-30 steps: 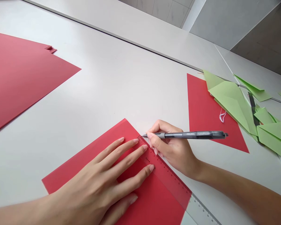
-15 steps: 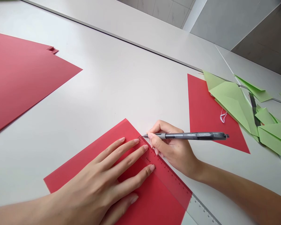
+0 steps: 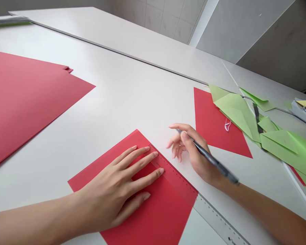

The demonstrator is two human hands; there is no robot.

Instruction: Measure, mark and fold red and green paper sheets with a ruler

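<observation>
My left hand point(image 3: 117, 190) lies flat with fingers spread on a red sheet point(image 3: 163, 211), its fingertips pressing a clear ruler point(image 3: 214, 217) along the sheet's right edge. The ruler extends past the sheet's lower right corner. To the right of the ruler, my right hand point(image 3: 196, 153) is raised off the paper. A dark pen point(image 3: 214, 161) rests between its thumb and index finger, slightly blurred, while the other fingers are loosely curled. The pen tip is apart from the sheet and ruler.
A stack of large red sheets point(image 3: 28, 102) lies at the left. At the right are another red sheet point(image 3: 219, 132) with a small white loop point(image 3: 227, 125) on it, and several folded green papers point(image 3: 237, 110). A seam crosses the white table point(image 3: 132, 92).
My right hand has lifted the pen away from the ruler's upper end and tilted it, its fingers loosening. My left hand still holds the ruler down. The view has shifted slightly.
</observation>
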